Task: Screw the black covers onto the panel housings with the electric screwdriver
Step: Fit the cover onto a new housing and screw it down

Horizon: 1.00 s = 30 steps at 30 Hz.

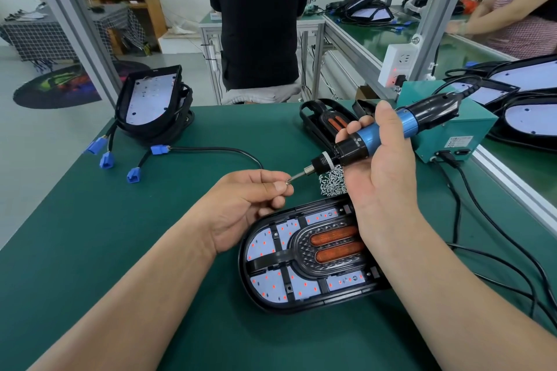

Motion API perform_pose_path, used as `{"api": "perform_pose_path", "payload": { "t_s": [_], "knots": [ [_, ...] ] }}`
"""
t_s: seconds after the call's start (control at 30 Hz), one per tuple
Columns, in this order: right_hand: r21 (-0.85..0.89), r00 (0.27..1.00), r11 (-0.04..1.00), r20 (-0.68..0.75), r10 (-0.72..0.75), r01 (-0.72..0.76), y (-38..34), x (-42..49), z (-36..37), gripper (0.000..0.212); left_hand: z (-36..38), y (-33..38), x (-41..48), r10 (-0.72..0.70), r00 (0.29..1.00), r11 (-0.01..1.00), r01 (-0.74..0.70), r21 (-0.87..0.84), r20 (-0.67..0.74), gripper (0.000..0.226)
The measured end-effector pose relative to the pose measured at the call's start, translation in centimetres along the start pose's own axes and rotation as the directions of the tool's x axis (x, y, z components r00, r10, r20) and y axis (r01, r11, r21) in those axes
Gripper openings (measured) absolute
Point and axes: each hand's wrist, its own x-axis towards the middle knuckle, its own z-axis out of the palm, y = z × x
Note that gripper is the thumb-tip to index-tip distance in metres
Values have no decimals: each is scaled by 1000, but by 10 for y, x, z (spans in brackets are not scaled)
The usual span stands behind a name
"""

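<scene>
My right hand [381, 172] grips the blue and black electric screwdriver [388, 132], held nearly level with its bit pointing left. My left hand [250, 205] pinches a small screw [287, 181] against the bit tip. Below both hands lies an oval panel housing [271, 295] with a white LED board, and a black cover [313, 253] with two orange strips sits in it. A heap of loose silver screws [331, 182] lies just behind the housing, beside my right palm.
A stack of housings [150, 102] with cables and blue connectors [107, 159] stands at the back left. Spare black covers [324, 119] and a teal power box [458, 135] sit at the back right. Black cables trail along the right edge. Two people stand beyond the bench.
</scene>
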Motion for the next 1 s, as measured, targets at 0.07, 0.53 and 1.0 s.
{"api": "perform_pose_path", "payload": {
  "t_s": [0.07, 0.53, 1.0],
  "knots": [
    [0, 1000, 1000, -4, 0, 0, 0, 0, -1, 20, 1, 0, 0, 10, 1000, 1000, -10, -4, -17, 28],
    [-114, 1000, 993, -16, 5, -7, -1, 1, -2, 21, 3, -3, 1, 19, 997, 996, -12, 86, -80, 17],
    [-29, 991, 997, -114, 66, -70, -3, 5, -10, 32, 0, -3, -1, -5, 1000, 986, 3, 165, 8, 34]
  ]
}}
